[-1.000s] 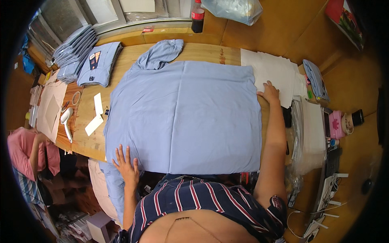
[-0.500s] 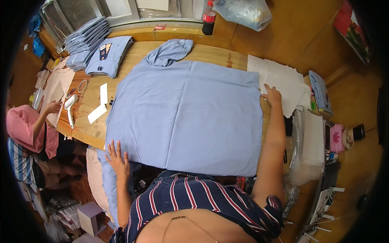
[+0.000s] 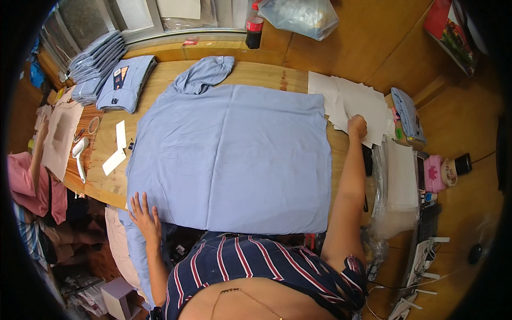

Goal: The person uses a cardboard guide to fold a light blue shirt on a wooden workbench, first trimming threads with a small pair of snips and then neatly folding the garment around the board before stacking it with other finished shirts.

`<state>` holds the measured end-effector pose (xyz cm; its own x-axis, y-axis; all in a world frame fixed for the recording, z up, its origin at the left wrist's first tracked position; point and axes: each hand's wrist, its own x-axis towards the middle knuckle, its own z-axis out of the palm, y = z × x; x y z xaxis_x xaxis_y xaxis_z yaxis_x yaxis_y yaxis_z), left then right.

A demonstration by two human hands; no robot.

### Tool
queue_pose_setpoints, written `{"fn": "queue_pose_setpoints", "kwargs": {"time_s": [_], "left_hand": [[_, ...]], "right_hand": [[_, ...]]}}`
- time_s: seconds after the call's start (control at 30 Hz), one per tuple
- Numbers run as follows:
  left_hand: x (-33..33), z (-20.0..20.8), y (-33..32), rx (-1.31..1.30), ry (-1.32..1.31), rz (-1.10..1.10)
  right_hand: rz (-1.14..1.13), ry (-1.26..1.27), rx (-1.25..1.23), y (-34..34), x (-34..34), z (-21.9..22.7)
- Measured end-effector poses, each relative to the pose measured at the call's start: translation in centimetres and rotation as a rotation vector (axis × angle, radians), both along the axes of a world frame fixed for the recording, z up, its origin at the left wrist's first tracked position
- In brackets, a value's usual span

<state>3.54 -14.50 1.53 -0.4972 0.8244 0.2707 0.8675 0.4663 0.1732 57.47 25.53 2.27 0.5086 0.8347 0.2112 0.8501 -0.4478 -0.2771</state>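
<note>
A light blue shirt (image 3: 256, 160) lies spread out on the wooden table, with one sleeve (image 3: 202, 74) bunched at its far side. My left hand (image 3: 145, 220) rests at the shirt's near left corner, open, with its fingers spread. Beyond the shirt's right edge, my right hand (image 3: 357, 128) is closed at the near edge of a stack of white paper sheets (image 3: 368, 101), its fingers curled on a sheet. Two white cards (image 3: 114, 161) lie just left of the shirt.
Folded blue shirts (image 3: 125, 82) are piled at the far left, near a white handheld brush-like tool (image 3: 80, 154). A dark drink bottle (image 3: 254, 32) stands on the back ledge. Another person's arm (image 3: 38, 154) is at the left. Plastic sleeves (image 3: 380, 181) lie at the right.
My right hand has gone from outstretched fingers beside the shirt's edge to a closed grip on the paper. My left hand stays on the shirt. The whole view has shifted slightly.
</note>
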Motion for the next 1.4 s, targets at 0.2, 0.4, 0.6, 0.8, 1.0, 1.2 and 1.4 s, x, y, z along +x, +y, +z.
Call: {"fn": "queue_pose_setpoints", "kwargs": {"time_s": [0.2,0.4,0.6,0.8,1.0,1.2,1.4], "left_hand": [[-1.3,-1.1,0.8,-0.112,0.001,-0.011],[-4.7,-2.8,0.4,-0.183,-0.019,0.189],[-5.4,-3.1,-1.1,-0.102,-0.055,0.197],[-6.1,-2.3,0.0,0.038,0.001,0.163],[-6.3,-2.2,2.6,0.308,-0.102,0.119],[-11.4,-2.4,7.9,0.423,-0.056,0.118],[-14.1,-1.4,14.3,0.217,-0.188,0.147]], "right_hand": [[0.043,-0.167,0.497,-0.4,5.4,2.3],[0.462,-0.318,1.076,-11.8,-6.6,13.9],[0.72,1.342,0.977,-12.5,-18.1,10.3],[0.464,1.731,0.138,-12.4,-33.0,0.1],[0.795,1.086,-0.178,-13.3,-39.7,-4.3],[0.794,0.959,-0.187,-12.8,-39.1,-4.0],[0.803,0.974,-0.215,-12.4,-39.4,-3.7]]}}
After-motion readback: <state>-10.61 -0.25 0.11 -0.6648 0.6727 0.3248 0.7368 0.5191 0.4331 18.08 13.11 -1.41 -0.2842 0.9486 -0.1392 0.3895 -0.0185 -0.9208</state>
